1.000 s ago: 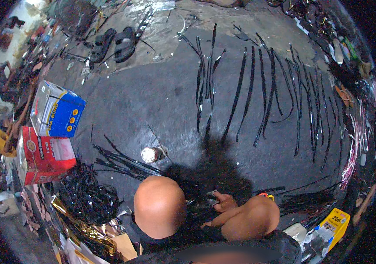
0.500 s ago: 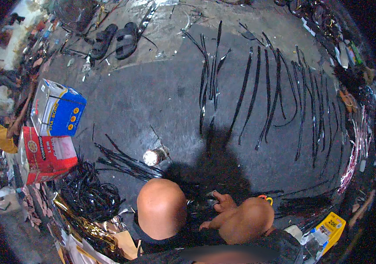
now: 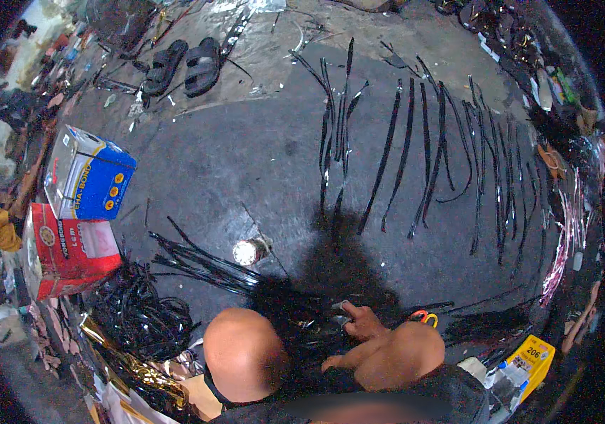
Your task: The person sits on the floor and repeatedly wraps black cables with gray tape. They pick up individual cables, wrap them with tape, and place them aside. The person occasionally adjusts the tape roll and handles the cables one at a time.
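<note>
Between my bent knees, my right hand (image 3: 363, 322) is low over the dark floor, beside my right knee. Its fingers are curled, the index finger reaching left and up. A small pale piece (image 3: 338, 306) shows at its tip, too little to name. A second bit of skin shows lower, against the right knee; I cannot make out what it belongs to. My left hand does not show. Dark shadow and black strips (image 3: 316, 325) fill the space between the knees. Just past the right knee are yellow and orange scissor handles (image 3: 425, 319).
Black strips (image 3: 408, 155) lie in rows across the floor. At left are a strip bundle (image 3: 210, 265), a tangled pile (image 3: 143, 311), a blue box (image 3: 104, 180) and a red box (image 3: 72, 251). Also here: a pale-topped cylinder (image 3: 247, 252), sandals (image 3: 202, 67), a yellow box (image 3: 537, 364).
My left knee has shifted left and down in the picture. The right hand stays in nearly the same place, its fingers still curled. The view has moved slightly.
</note>
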Demonstrator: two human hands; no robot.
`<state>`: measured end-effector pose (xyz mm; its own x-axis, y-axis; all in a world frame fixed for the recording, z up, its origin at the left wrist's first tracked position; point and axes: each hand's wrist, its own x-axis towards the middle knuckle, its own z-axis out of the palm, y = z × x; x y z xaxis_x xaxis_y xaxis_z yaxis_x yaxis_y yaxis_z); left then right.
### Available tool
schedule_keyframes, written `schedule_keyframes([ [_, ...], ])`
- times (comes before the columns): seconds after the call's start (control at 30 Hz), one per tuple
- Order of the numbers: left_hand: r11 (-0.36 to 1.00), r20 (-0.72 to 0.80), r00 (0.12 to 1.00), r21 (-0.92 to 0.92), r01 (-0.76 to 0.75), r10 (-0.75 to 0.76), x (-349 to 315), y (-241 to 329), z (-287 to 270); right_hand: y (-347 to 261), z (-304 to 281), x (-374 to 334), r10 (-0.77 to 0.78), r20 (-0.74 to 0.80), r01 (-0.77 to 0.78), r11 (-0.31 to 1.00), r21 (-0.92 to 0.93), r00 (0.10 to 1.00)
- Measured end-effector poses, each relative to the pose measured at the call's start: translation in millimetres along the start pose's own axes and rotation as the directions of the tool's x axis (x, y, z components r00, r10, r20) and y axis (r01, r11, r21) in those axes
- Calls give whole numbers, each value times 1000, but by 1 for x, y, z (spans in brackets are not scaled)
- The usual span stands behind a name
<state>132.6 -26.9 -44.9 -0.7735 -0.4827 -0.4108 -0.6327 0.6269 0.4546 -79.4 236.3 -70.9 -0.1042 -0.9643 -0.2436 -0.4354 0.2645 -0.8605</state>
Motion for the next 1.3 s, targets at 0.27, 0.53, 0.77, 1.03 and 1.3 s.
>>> schedule_keyframes([
  [0.27,1000,-11,1000,-17,-15,15,-6,-9,-7,76,86,33,230,45,-223,968,-115,972],
  [0.53,999,-15,1000,-26,-26,26,-13,-20,-2,170,131,35,348,-97,-359,922,-142,932],
  [0.77,1000,-54,998,-12,-15,15,-22,-25,5,85,80,47,462,-49,-443,871,214,885],
  [1.03,1000,-73,997,14,-20,21,-31,-29,10,103,101,8,378,-245,-397,917,-30,893],
  [1.3,1000,-82,997,-3,-9,9,-50,-41,18,98,99,-30,337,-328,-385,918,-93,883],
])
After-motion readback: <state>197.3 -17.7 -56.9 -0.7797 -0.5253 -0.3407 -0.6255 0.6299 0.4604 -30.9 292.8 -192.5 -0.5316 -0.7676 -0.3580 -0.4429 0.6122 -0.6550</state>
